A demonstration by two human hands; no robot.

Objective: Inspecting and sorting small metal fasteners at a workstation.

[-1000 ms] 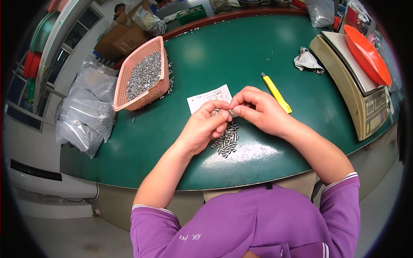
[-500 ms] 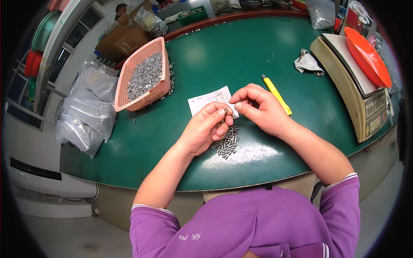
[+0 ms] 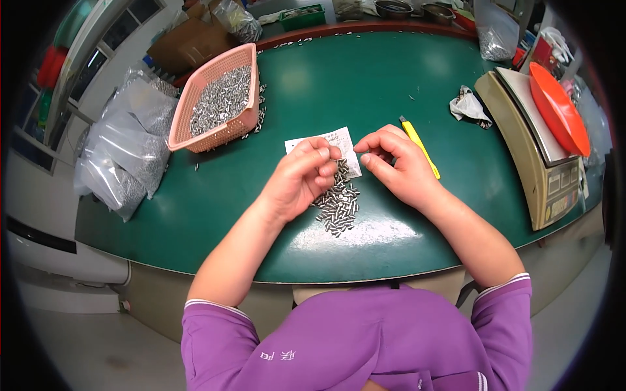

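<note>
Hands drawn slightly apart, left hand (image 3: 301,177) fingers curled over small metal parts (image 3: 338,203), right hand (image 3: 396,161) fingers pinched, contents unclear

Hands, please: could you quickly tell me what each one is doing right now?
Left hand: fingers curled above the small metal parts; any grip cannot be told.
Right hand: fingers pinched; contents cannot be told.

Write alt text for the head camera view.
A person's left hand and right hand hover over a small pile of metal pins on a green table, with a pink basket of pins at left.
</note>
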